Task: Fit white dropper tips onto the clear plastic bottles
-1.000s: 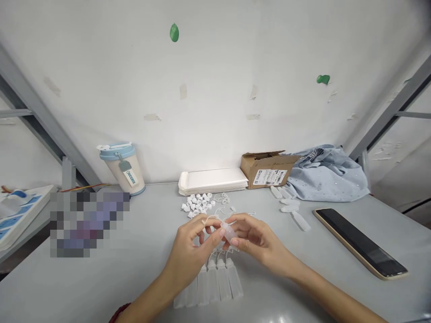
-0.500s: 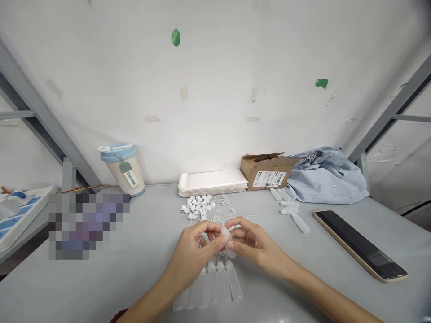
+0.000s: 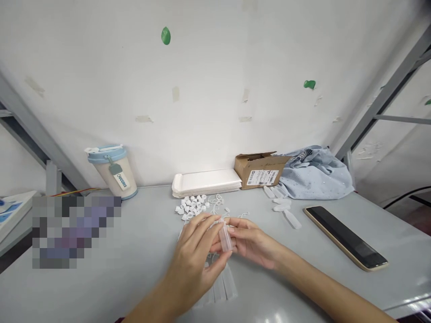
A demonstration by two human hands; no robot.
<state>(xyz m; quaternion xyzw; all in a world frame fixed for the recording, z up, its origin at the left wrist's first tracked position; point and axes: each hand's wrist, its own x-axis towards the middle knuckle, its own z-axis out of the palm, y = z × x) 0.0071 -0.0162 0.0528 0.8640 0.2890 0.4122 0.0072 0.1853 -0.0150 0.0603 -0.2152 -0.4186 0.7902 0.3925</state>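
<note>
A small translucent plastic bottle (image 3: 226, 238) stands nearly upright between my two hands above the desk. My left hand (image 3: 198, 255) is closed on it, fingers across its top and thumb by its lower end. From the other side my right hand (image 3: 251, 237) grips the same bottle, thumb near its upper part. What sits on the neck is mostly covered by fingertips. Several similar bottles (image 3: 229, 285) lie in a row on the desk below, partly hidden by my left hand. Beyond my hands are a pile of small white caps (image 3: 191, 206) and some white cords (image 3: 217, 202).
A stack of white padded envelopes (image 3: 207, 184) and a cardboard box (image 3: 259, 172) stand against the wall, beside a blue cloth (image 3: 316, 175). Flat translucent pieces (image 3: 291, 220) and a phone (image 3: 345, 237) lie right. A blue-lidded tumbler (image 3: 117, 175) stands left.
My left hand has turned over and now covers more of the row of bottles. The held bottle now shows its long body upright. The whole view has shifted slightly.
</note>
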